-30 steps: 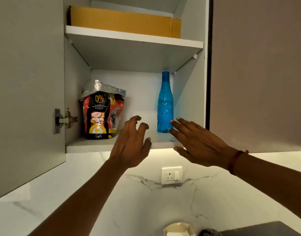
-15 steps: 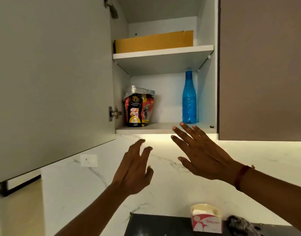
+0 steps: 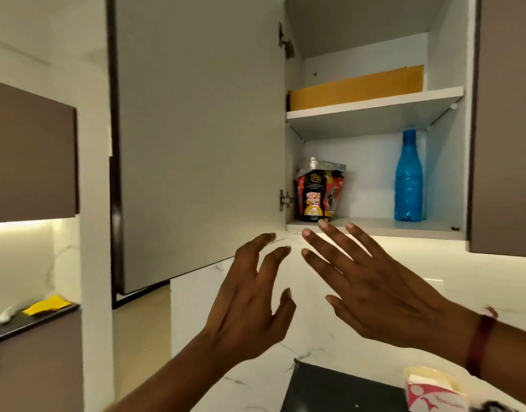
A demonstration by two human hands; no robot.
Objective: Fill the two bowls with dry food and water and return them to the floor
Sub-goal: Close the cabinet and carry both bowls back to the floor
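Note:
A red and black bag of dry food [image 3: 319,191] stands at the left of the lower shelf in an open wall cabinet. A blue plastic water bottle [image 3: 408,178] stands upright at the right of the same shelf. My left hand [image 3: 250,304] and my right hand [image 3: 374,286] are both raised below the shelf, fingers spread, holding nothing. Neither hand touches the bag or the bottle. No bowl is in view.
The grey cabinet door [image 3: 196,138] hangs open to the left. A yellow-brown envelope [image 3: 357,90] lies on the upper shelf. Below are a white marble wall, a dark countertop [image 3: 339,391] with a small red and white box [image 3: 431,391], and a yellow cloth [image 3: 46,304] at far left.
Both hands have dropped away from the shelf and drawn back. The view has shifted left, so the cabinet now sits further right and smaller.

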